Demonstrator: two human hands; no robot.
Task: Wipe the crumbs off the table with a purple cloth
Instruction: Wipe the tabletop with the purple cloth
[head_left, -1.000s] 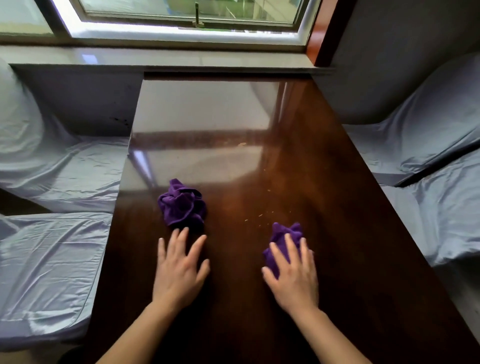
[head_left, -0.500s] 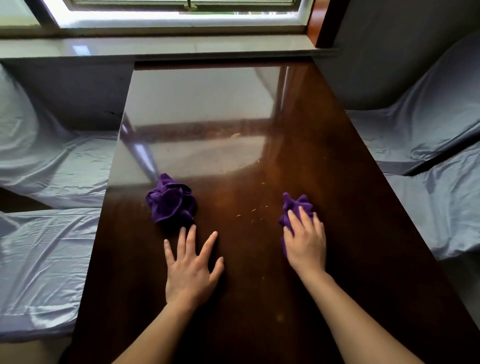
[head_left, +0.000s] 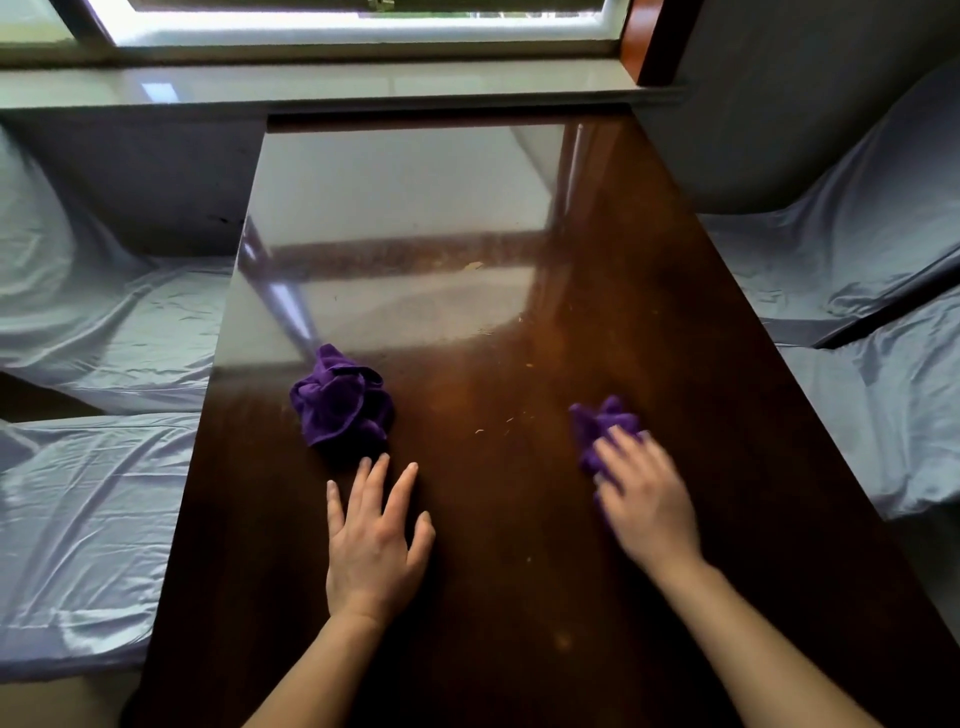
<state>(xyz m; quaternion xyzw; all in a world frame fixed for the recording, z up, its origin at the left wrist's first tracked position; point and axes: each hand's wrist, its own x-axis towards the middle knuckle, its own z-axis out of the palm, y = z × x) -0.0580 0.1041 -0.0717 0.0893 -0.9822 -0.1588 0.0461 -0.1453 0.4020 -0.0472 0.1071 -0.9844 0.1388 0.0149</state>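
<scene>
A dark glossy wooden table (head_left: 519, 597) runs away from me toward a window. My right hand (head_left: 644, 499) presses flat on a bunched purple cloth (head_left: 597, 423), whose far end sticks out past the fingers; the hand is blurred. Small pale crumbs (head_left: 506, 420) lie scattered just left of that cloth, with more crumbs (head_left: 474, 266) farther up the table. A second crumpled purple cloth (head_left: 340, 397) sits alone at the left. My left hand (head_left: 376, 540) rests flat on the table just below it, fingers spread, holding nothing.
Seats draped in pale blue-grey satin covers flank the table: the left seats (head_left: 93, 467) and the right seats (head_left: 872, 322). A glossy windowsill (head_left: 332, 85) lies beyond the table's far end.
My right hand has slid the cloth to the right and slightly back along the table, blurring in motion. My left hand stays flat in much the same spot. The view has shifted a little.
</scene>
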